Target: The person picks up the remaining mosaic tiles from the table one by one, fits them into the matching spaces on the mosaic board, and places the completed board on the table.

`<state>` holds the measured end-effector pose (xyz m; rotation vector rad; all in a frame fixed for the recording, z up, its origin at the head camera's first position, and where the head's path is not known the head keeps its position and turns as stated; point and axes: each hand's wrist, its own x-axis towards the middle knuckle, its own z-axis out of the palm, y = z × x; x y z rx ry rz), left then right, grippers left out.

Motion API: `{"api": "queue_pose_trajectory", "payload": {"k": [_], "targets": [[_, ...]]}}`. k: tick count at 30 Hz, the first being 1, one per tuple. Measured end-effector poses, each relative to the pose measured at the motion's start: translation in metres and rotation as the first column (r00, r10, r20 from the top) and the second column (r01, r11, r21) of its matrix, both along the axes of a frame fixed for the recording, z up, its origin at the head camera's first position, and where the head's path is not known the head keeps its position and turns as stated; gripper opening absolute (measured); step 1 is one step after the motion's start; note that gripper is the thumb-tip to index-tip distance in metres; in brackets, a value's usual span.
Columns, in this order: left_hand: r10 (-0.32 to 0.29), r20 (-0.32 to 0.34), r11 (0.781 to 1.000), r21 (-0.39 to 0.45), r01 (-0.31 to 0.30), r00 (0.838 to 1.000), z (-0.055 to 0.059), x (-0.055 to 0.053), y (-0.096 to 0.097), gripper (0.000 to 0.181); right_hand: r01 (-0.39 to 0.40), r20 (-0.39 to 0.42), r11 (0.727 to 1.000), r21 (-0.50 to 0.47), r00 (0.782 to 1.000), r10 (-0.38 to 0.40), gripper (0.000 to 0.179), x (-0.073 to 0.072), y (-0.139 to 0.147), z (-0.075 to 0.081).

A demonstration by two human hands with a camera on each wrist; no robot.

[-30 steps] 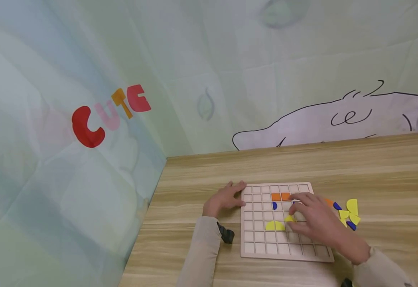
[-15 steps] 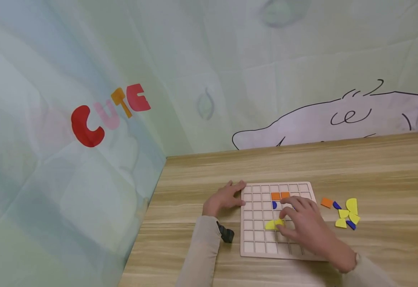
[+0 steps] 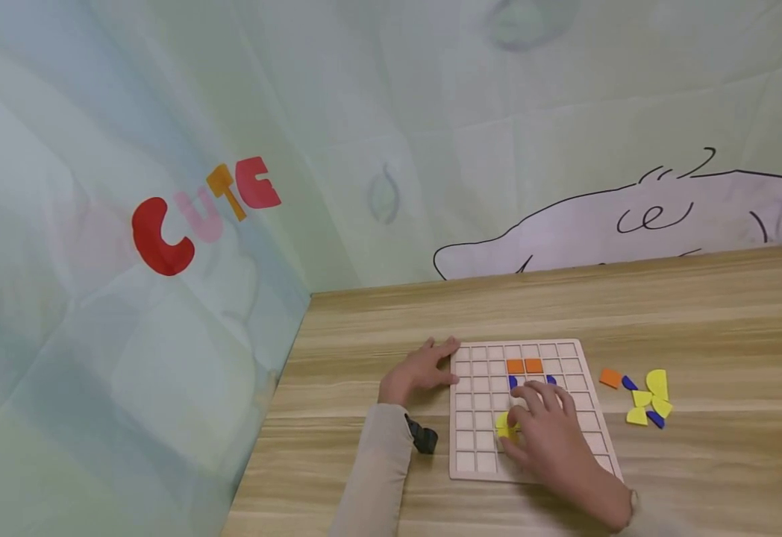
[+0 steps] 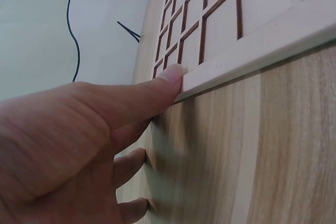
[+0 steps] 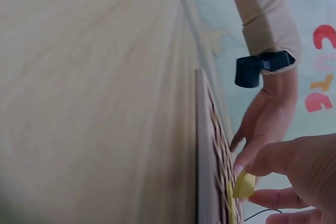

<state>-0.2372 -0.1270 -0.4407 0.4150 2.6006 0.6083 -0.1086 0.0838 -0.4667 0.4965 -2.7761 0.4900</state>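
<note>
A pale wooden grid board (image 3: 454, 440) lies on the table. My right hand (image 3: 555, 440) is over its lower middle, pinching a yellow quarter-round tile (image 5: 244, 184) between thumb and finger, close to the board's surface. Beside those fingertips, another yellow tile (image 3: 501, 420) lies on the grid, partly covered. Two orange squares (image 3: 524, 366) sit side by side near the board's far edge, with a blue piece (image 3: 513, 381) and a second blue piece (image 3: 551, 380) one row nearer. My left hand (image 3: 421, 375) touches the board's left edge with the thumb, its other fingers extended.
Loose tiles lie right of the board: an orange square (image 3: 610, 378), blue pieces (image 3: 629, 382) and several yellow ones (image 3: 657, 383). Behind the wooden table (image 3: 377, 321) hangs a printed cloth backdrop (image 3: 364, 149), with another along the left side.
My right hand has moved left and nearer across the board, the pinched yellow tile now near the yellow tile on the grid. My left hand stays at the board's edge.
</note>
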Motion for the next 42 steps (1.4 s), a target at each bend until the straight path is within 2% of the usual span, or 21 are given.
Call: {"api": "queue_pose_trajectory", "payload": {"k": [4,13,19,33,42], "targets": [[-0.001,0.002,1.000,0.004,0.001,1.000,0.000,0.000,0.000,0.069,0.013,-0.027,0.997,0.077,1.000,-0.011,0.027,0.002,-0.005,-0.003],[-0.002,-0.001,1.000,0.006,0.002,1.000,0.000,0.000,0.000,0.069,0.010,-0.112,0.987,0.160,0.994,0.008,0.032,0.004,-0.005,-0.008],[-0.010,-0.007,1.000,0.000,0.010,1.000,-0.002,-0.002,0.000,0.069,0.009,-0.138,0.987,0.163,0.990,0.014,0.035,0.005,-0.003,-0.008],[-0.011,-0.008,1.000,-0.005,0.011,1.000,-0.001,-0.001,0.000,0.069,0.008,-0.120,0.986,0.164,0.993,0.012,0.037,0.005,-0.003,-0.009],[-0.016,-0.016,1.000,-0.014,0.016,1.000,-0.001,-0.001,0.000,0.069,0.006,-0.161,0.987,0.161,0.987,0.020,0.038,0.004,-0.003,-0.011]]}}
